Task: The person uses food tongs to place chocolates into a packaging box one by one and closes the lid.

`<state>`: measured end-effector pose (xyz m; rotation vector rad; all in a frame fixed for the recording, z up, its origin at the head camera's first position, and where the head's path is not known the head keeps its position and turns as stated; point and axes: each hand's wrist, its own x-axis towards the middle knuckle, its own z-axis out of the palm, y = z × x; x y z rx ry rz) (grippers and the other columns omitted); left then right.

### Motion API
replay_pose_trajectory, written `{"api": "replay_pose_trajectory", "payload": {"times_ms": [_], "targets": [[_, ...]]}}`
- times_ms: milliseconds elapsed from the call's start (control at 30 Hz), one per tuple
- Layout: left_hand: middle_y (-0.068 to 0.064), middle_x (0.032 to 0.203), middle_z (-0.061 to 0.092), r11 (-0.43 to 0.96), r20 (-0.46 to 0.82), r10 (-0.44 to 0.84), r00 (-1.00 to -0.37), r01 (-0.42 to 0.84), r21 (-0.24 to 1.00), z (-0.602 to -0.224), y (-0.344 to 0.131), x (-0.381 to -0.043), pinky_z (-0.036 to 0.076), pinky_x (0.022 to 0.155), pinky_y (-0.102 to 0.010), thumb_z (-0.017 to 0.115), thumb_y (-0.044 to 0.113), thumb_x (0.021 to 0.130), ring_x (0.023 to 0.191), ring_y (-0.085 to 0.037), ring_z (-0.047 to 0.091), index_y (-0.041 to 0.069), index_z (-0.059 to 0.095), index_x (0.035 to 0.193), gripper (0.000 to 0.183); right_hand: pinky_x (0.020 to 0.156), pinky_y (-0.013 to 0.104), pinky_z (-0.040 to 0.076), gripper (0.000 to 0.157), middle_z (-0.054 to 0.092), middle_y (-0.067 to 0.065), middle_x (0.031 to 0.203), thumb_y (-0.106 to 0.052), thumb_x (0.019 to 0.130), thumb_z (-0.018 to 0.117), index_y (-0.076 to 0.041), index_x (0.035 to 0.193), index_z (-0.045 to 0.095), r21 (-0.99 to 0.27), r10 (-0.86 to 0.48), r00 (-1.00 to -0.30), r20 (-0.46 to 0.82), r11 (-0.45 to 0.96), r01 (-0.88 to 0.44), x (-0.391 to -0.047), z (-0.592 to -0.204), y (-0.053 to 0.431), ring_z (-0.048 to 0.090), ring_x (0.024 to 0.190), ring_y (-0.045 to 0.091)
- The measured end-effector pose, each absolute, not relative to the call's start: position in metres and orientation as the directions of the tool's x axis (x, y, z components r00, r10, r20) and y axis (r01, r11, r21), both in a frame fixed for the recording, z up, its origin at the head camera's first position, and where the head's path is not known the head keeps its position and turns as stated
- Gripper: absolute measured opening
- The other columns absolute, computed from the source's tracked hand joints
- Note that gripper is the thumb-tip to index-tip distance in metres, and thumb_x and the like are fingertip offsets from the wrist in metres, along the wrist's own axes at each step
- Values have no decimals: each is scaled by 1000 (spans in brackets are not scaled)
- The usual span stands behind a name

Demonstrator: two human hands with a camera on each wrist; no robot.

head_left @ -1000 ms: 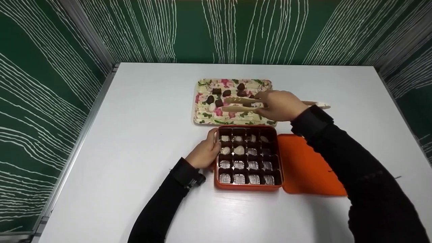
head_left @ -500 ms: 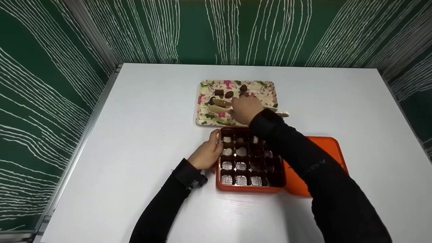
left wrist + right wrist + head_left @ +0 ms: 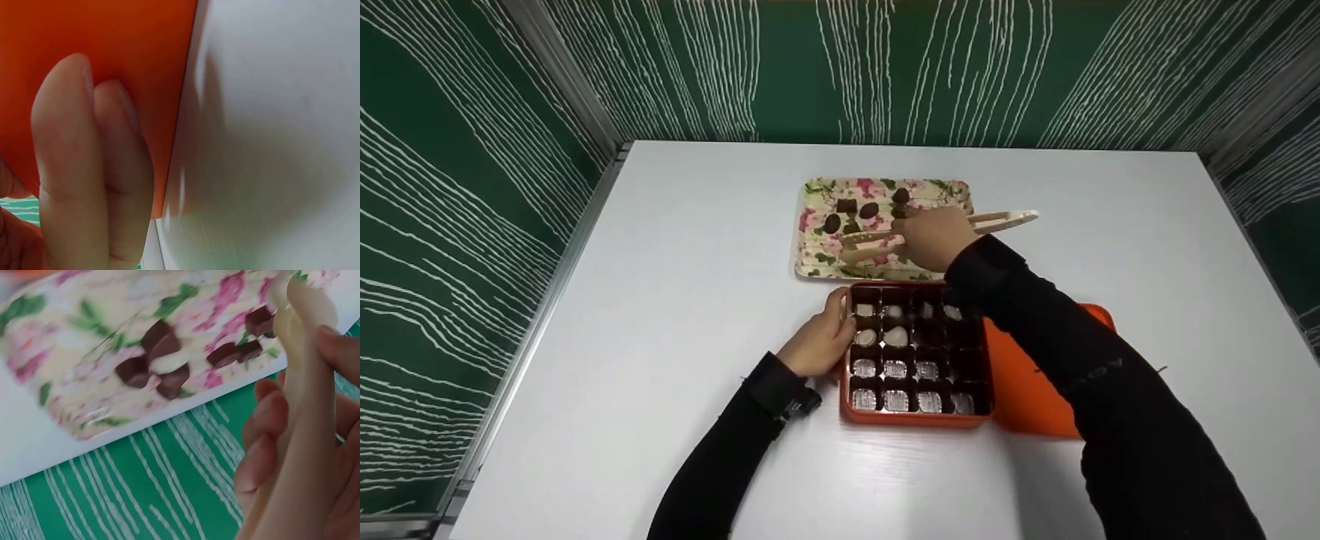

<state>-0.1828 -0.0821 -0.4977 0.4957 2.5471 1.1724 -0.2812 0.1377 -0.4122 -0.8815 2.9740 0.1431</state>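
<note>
My left hand (image 3: 819,341) grips the left side of a red-orange box (image 3: 915,421), thumb over the rim. In the left wrist view its fingers (image 3: 70,140) lie against the orange wall. The box holds a dark divided insert; pale chocolates (image 3: 895,336) sit in its far rows, and the near cells show bare silvery bottoms. My right hand (image 3: 936,238) holds wooden tongs (image 3: 309,399) over the near part of a floral tray (image 3: 817,268). A pale patch shows between the tong tips in the right wrist view, blurred; I cannot tell whether it is a chocolate.
Several dark chocolates (image 3: 832,223) lie on the tray, with a white piece (image 3: 170,363) among them in the right wrist view. An orange lid (image 3: 1027,397) lies right of the box, partly under the right forearm. Green, white-streaked panels (image 3: 787,71) border the white table (image 3: 675,240).
My right hand went left and down over the tray with the tongs, then back slightly right. The white chocolate at the tray's left no longer shows there. My left hand stays on the box.
</note>
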Motion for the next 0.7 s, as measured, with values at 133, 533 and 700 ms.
{"api": "replay_pose_trajectory", "payload": {"times_ms": [133,533,700], "targets": [[-30,102,68,611,-102,428,-898,204,765,-497,-82,-183,56,85,-48,39,22,109,83,-36,70,4,20,158,55,63,48,52,23,66,14,85,-26,98,71,-12,115,75,107,-569,-823,-2,818,-566,-282,-410,158,61,66,32],[-30,106,69,597,-133,422,-897,165,785,-497,-82,-183,57,71,-42,39,24,110,66,-25,67,9,20,158,54,85,51,46,35,67,18,112,-26,97,72,-11,128,70,208,-522,-852,24,836,-507,-289,-406,198,62,96,41],[-30,109,68,597,-136,422,-896,162,785,-496,-81,-182,57,67,-40,40,24,110,63,-23,66,9,20,159,55,75,53,53,37,65,23,107,-26,103,64,0,129,64,44,-454,-891,-5,890,-454,-284,-407,203,64,83,39]]}}
